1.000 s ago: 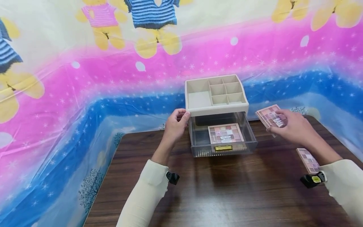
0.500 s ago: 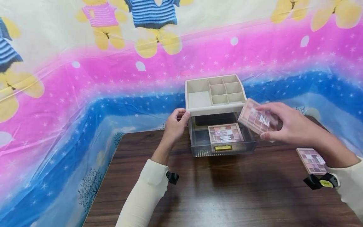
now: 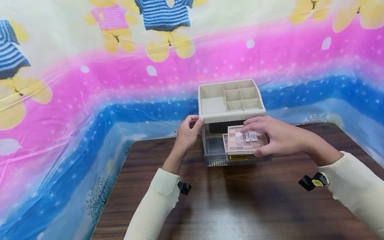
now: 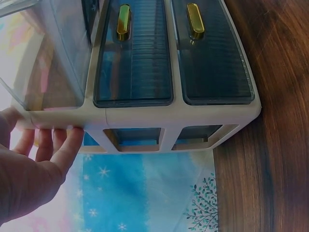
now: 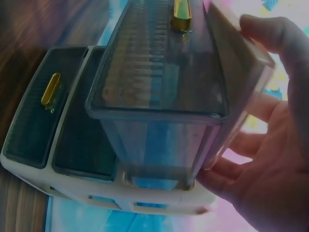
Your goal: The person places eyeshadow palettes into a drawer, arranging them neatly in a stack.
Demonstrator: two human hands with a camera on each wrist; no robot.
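A cream cosmetics organizer (image 3: 231, 118) with clear drawers stands at the table's back; its top drawer (image 3: 216, 160) is pulled out. My left hand (image 3: 188, 133) grips the organizer's left front edge, and the left wrist view has the fingertips on its side frame. With thumb and fingers, my right hand (image 3: 279, 136) holds an eyeshadow palette (image 3: 240, 143) over the open drawer. Beneath it a second eyeshadow palette (image 3: 225, 141) lies in the drawer, mostly covered. In the right wrist view the held palette (image 5: 241, 92) is tilted at the drawer's rim.
Two lower drawers (image 4: 133, 72) with gold handles are closed. The organizer's top tray (image 3: 213, 105) has several compartments. The dark wooden table (image 3: 210, 203) extends in front, and a patterned cloth (image 3: 150, 83) hangs behind and around it.
My right hand has carried the palette leftward from beside the organizer to over the open drawer. My left hand keeps its hold. The palette on the table at right is now hidden behind my right arm.
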